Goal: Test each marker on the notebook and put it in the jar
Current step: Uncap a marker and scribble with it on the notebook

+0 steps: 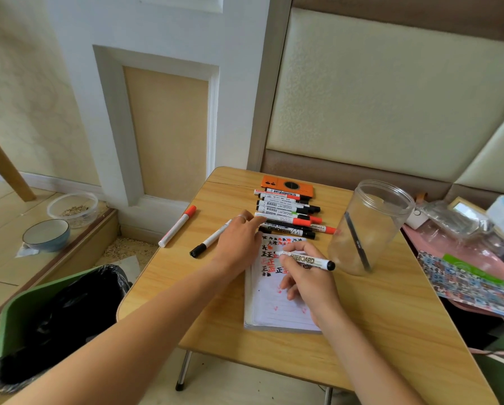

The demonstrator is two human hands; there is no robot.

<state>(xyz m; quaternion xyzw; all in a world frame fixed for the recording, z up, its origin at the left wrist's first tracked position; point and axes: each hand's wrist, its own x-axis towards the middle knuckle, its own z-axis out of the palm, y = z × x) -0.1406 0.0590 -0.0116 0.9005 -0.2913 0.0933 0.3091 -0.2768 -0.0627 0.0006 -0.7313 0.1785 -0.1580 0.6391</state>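
From the head camera, a small wooden desk [221, 311] fills the lower middle of the frame. On it, just right of centre, lies an open notebook [274, 311] whose upper part carries red and black test marks. The right hand [306, 276] rests on the page with its fingers curled round a white whiteboard marker [309, 261], pinching it near the tip; the tip meets the paper at the left and the black cap end points right, toward the jar. The left hand [239, 244] lies flat at the notebook's upper left corner, fingers relaxed and straight, fingertips touching the nearest pen of a row of markers [288, 211]. That row sits above the notebook, with red and black caps, in front of an orange case [285, 185]. Two loose markers lie left of the hand: a red-capped one [177, 226] and a black-capped one [212, 238]. The clear plastic jar [367, 229] stands upright to the right of the notebook, with one dark marker leaning inside. A green bin [40, 325] with a black liner stands at the lower left.
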